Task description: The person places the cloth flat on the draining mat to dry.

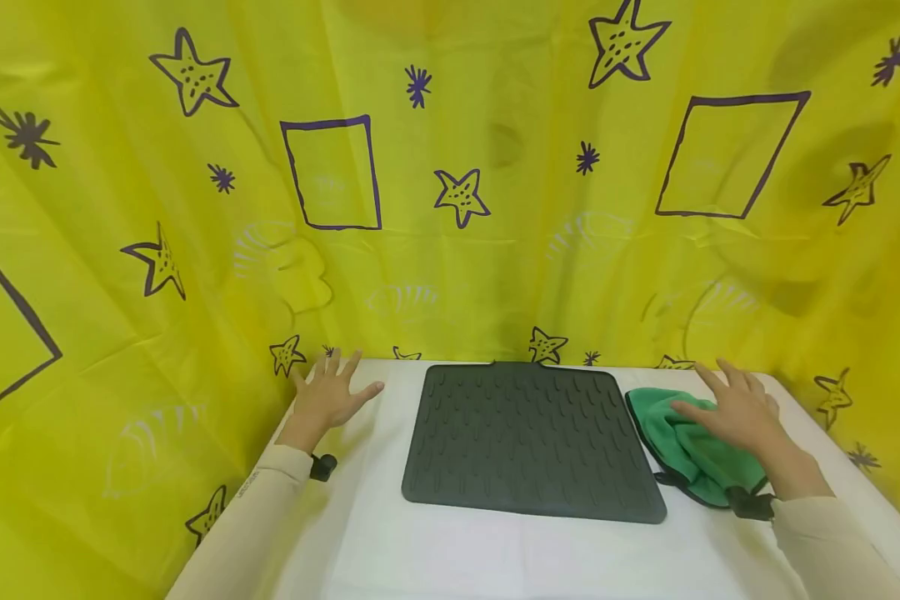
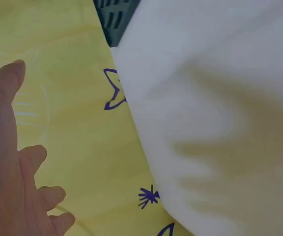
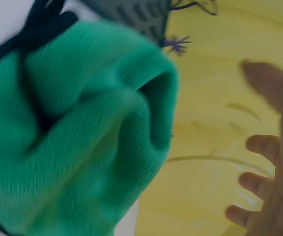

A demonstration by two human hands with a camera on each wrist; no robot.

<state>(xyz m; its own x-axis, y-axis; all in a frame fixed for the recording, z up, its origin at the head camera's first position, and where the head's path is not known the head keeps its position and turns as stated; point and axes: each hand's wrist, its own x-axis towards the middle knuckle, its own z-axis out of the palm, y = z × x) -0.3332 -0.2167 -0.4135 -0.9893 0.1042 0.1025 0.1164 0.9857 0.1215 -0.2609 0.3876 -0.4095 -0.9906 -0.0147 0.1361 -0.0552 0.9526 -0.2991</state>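
Green cloth [image 1: 686, 454], rumpled and edged in black, close below the spread fingers of the right hand [image 1: 742, 417]: thumb set apart, a gap between skin and fabric in the right wrist view. Fanned out likewise on the opposite side, the left hand [image 1: 327, 402], fingers apart, thumb toward the middle, above the far left part of the white table [image 1: 495, 558]. At each wrist, a small black device [image 1: 323, 467]; past that, long beige sleeves [image 1: 247, 517]. Between the hands, flat on the table, a dark grey mat [image 1: 528, 442], with rows of short raised ridges and a tab at the far edge, just left of the cloth; cannot tell whether touching it. Beyond the far edge and along both sides, a yellow curtain [image 1: 510, 275], printed with purple stars, bursts and frames, plus fainter white shapes.
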